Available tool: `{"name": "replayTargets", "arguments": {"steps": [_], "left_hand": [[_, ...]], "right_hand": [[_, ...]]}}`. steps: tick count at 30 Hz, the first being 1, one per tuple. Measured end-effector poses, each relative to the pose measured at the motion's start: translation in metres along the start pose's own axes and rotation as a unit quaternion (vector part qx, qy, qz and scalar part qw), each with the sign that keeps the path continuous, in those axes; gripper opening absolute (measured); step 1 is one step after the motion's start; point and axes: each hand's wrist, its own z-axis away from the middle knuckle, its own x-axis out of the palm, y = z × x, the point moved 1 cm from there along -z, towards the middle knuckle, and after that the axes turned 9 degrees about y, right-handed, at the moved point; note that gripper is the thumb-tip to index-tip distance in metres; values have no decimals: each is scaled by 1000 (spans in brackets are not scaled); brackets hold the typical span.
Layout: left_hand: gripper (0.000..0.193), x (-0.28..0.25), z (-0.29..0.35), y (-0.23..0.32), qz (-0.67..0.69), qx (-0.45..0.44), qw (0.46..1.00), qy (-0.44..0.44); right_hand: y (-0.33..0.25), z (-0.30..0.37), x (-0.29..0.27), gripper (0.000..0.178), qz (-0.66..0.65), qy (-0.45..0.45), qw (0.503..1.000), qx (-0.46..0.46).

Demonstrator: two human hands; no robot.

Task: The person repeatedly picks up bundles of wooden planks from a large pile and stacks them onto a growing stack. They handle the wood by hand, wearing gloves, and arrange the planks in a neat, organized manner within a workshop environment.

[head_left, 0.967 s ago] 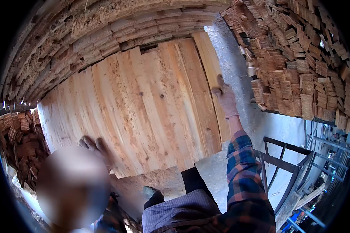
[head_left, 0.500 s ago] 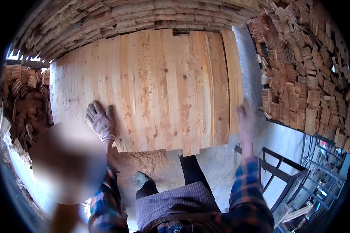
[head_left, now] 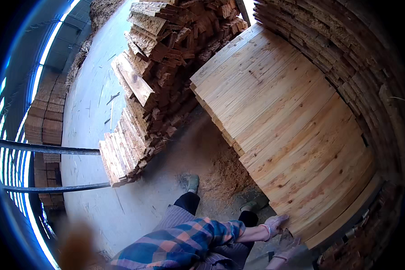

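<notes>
A broad layer of pale, knotty boards (head_left: pixel 292 121) lies side by side, with sawdust on its top. My left hand (head_left: pixel 274 225), in a knitted glove, is at the near end of the boards. Its fingers are drawn together there, and whatever they grip is hidden. Just below it, near the boards' corner, my right hand (head_left: pixel 290 253) is smeared by motion, so its fingers are unclear. My left arm, in a plaid sleeve, crosses in front of my body.
Piled short wood pieces (head_left: pixel 135 112) stand left of the boards. A wall of stacked wood (head_left: pixel 346 76) curves along the far right. Sawdust (head_left: pixel 225 175) covers the floor by my feet. Two dark bars (head_left: pixel 54 150) extend at left. A blurred brown shape (head_left: pixel 76 247) is close at lower left.
The view has swung left, so the boards now lie slanted at the right. My left hand has left the board tops for their near end, and both hands are now close together.
</notes>
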Motion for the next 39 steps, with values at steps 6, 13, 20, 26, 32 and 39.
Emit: {"name": "replayTargets", "arguments": {"steps": [6, 13, 20, 26, 32, 39], "left_hand": [[33, 10, -20, 15, 108, -111, 987, -41], [48, -221, 24, 57, 226, -88, 970, 34], [34, -466, 50, 97, 411, 58, 892, 180], [71, -583, 84, 165, 477, 155, 848, 173], [80, -578, 79, 245, 410, 308, 855, 79], [68, -444, 96, 219, 482, 194, 851, -72]], "right_hand": [[-39, -37, -19, 58, 186, 38, 981, -34], [-5, 40, 137, 61, 518, -98, 800, -287], [239, 284, 557, 98, 575, -355, 303, -672], [402, 310, 645, 48, 678, -302, 175, -647], [301, 320, 507, 86, 757, -405, 338, -385], [219, 248, 255, 96, 749, -415, 478, -196]]}}
